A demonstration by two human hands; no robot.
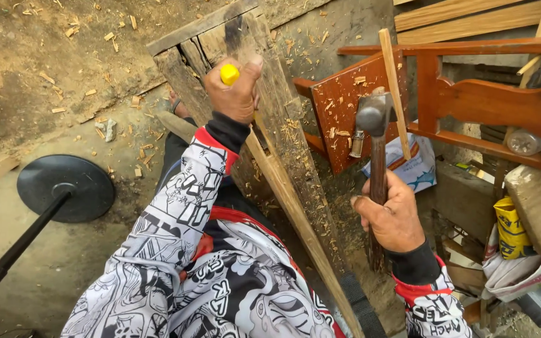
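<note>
My left hand [238,92] is closed around a chisel with a yellow-capped handle [229,74], held upright against a weathered wooden plank block [286,119]. A long pale wood strip [295,213] runs diagonally from under that hand down toward me. My right hand [394,216] grips the dark wooden shaft of a hammer [374,116], whose steel head is raised to the right of the chisel, apart from it. Both sleeves are black, white and red patterned.
A red-brown wooden chair frame [471,100] lies on its side at right, with a thin stick [394,87] leaning on it. A black round stand base [65,188] with a pole sits at left. Wood chips litter the dirt. Bags and clutter fill the lower right.
</note>
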